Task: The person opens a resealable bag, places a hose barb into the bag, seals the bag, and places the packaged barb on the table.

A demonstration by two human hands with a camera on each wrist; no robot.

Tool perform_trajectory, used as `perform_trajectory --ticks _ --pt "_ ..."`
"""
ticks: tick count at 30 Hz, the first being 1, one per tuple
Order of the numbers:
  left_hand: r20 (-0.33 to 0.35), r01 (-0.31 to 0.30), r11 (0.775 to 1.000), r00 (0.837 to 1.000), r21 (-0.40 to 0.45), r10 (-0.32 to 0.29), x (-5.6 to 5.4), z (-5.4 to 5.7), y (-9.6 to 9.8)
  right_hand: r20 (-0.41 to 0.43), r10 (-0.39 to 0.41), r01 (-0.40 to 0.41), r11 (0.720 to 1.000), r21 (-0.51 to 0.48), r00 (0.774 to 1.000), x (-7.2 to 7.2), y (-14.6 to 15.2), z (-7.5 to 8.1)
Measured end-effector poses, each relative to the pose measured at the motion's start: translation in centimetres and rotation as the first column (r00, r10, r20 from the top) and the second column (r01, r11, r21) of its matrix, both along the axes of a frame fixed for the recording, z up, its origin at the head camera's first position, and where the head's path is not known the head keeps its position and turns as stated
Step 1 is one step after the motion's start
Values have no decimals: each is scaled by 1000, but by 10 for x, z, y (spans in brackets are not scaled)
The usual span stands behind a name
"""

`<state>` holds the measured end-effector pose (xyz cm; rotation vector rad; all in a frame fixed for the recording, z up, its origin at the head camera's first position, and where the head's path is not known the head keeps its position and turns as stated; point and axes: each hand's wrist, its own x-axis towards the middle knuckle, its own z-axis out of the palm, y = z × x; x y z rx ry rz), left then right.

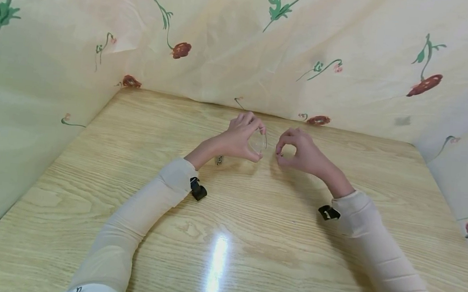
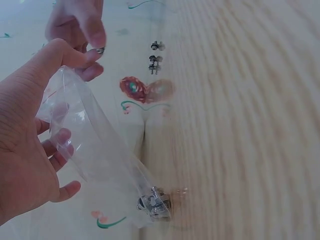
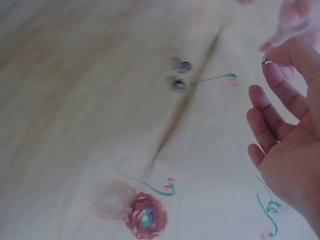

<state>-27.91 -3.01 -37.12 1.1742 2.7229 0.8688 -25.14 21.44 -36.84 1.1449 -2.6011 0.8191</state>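
In the left wrist view, my left hand [image 2: 30, 165] holds a clear plastic bag [image 2: 100, 135] at its mouth, thumb and fingers spread wide around it. The bag slants down to the table, with a cluster of small metal fittings [image 2: 156, 202] in its lower end. My right hand [image 1: 300, 152] faces the left one across a small gap. Between its thumb and forefinger it pinches a small shiny metal piece [image 3: 266, 59], mostly covered by the fingertips. Its other fingers are loosely bent. Small metal parts [image 1: 219, 160] show beside my left wrist in the head view.
Several metal fittings [image 2: 155, 60] stand on the wood-grain table [image 1: 251, 240] close to its back edge. A flower-patterned cloth [image 1: 226, 38] hangs behind the table and along both sides. Black straps [image 1: 198, 189] are at the wrists.
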Motion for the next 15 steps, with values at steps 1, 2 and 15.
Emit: perform_trajectory --ticks 1,2,15 --pt "1 0 1000 1000 4 0 0 0 0 13 1 0 1000 -18 1000 0 -1 3" --pt "-1 -1 1000 1000 4 1 0 0 0 24 4 -3 999 -35 1000 0 -2 6" --pt "-1 -2 1000 1000 5 2 -2 -1 1 30 -55 59 984 -170 998 5 -16 33"
